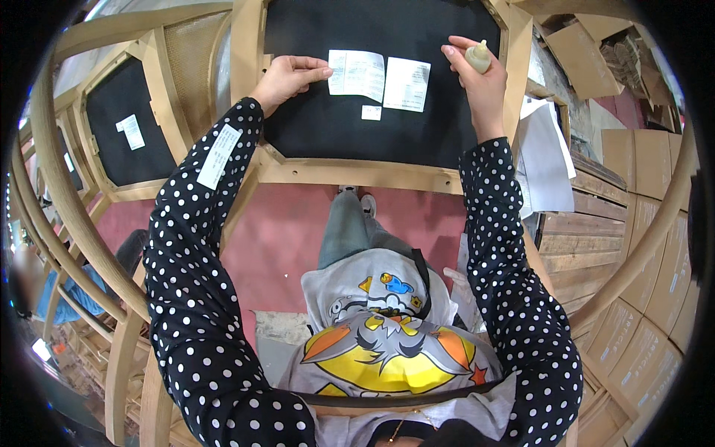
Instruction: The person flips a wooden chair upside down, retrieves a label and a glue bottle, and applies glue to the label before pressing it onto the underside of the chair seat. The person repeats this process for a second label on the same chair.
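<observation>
A black fabric panel (313,134) set in a light wooden chair frame (357,173) lies in front of me, underside up. My left hand (289,80) pinches the left edge of a white printed label (357,73), whose lower right corner lifts slightly. Close to its right lies a second white label (407,84), and a small white tag (371,112) sits below. My right hand (482,86) grips a small pale squeeze bottle (478,56) with a narrow tip, over the panel's right side. A printed sticker (219,156) clings to my left sleeve.
Another upturned chair with a black panel (130,123) and labels stands at left. Curved wooden chair parts (97,231) rise around me. White paper sheets (544,156) hang at right, near stacked wooden slats (581,242) and cardboard boxes (648,298). A person in blue (71,294) is at far left.
</observation>
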The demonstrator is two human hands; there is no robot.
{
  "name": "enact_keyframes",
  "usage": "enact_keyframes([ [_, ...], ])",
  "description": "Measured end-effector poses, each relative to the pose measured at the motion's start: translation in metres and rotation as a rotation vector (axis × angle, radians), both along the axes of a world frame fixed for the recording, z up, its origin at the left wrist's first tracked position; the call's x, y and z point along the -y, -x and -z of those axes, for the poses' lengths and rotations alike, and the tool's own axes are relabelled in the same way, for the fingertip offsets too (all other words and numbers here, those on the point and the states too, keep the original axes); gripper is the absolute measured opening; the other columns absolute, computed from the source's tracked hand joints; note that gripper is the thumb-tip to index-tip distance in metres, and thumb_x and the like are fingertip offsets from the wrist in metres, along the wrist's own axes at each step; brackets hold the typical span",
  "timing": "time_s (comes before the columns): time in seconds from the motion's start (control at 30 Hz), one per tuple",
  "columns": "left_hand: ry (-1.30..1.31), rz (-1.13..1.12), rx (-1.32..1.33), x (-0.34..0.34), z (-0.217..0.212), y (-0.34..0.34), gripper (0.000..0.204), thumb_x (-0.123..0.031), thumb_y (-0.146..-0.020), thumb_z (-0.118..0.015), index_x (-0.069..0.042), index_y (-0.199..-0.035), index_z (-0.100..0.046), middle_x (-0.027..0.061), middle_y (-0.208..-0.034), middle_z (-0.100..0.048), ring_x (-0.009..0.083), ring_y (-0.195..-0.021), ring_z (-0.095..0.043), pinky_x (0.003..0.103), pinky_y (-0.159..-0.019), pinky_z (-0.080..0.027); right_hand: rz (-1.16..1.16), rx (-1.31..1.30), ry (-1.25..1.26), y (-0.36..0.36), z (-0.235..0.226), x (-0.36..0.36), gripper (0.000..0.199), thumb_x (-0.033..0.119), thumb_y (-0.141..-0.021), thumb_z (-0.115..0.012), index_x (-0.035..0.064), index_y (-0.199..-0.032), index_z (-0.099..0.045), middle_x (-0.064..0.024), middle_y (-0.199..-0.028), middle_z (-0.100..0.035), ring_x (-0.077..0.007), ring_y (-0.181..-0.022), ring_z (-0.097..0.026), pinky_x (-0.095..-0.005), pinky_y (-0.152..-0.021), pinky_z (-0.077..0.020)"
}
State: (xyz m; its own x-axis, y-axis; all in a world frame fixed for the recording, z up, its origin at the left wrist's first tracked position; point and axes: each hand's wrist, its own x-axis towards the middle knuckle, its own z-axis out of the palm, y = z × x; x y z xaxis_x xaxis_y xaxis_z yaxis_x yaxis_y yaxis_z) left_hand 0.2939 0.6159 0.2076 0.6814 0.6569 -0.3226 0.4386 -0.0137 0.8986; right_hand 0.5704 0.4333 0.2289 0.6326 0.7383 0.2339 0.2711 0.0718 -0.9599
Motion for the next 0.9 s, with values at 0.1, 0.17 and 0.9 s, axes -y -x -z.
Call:
enact_keyframes([
  [0.1,-0.031,0.004,-0.055,0.0,-0.004,0.002,0.035,-0.029,-0.09,-0.079,-0.003,-0.113,-0.075,-0.0056,-0.082,-0.067,0.001,-0.059,-0.043,0.018,-0.052,-0.033,-0.021,0.006,0.008,0.001,-0.001,0.0,0.024,0.018,-0.088,-0.08,0.0037,-0.108,-0.076,-0.0003,-0.093,-0.073,-0.0053,-0.079,-0.063,-0.0202,-0.07,-0.0484],
  [0.17,-0.016,0.01,-0.067,0.001,-0.007,0.003,0.033,-0.028,-0.09,-0.078,-0.003,-0.112,-0.076,-0.0053,-0.083,-0.068,0.0008,-0.058,-0.042,0.018,-0.051,-0.032,-0.038,-0.002,-0.002,0.004,-0.001,0.0,0.024,0.017,-0.088,-0.08,0.002,-0.106,-0.076,-0.0022,-0.094,-0.074,-0.0072,-0.082,-0.066,-0.0222,-0.077,-0.0526],
  [0.9,-0.325,0.157,-0.267,-0.014,-0.029,-0.018,0.036,-0.031,-0.084,-0.081,-0.001,-0.103,-0.076,0.0026,-0.08,-0.07,0.0033,-0.058,-0.051,0.02,-0.051,-0.037,-0.193,0.037,-0.035,0.05,0.0,-0.003,0.011,0.005,-0.087,-0.078,0.0009,-0.086,-0.068,0.0012,-0.08,-0.066,-0.0052,-0.075,-0.06,-0.0227,-0.069,-0.0491],
])
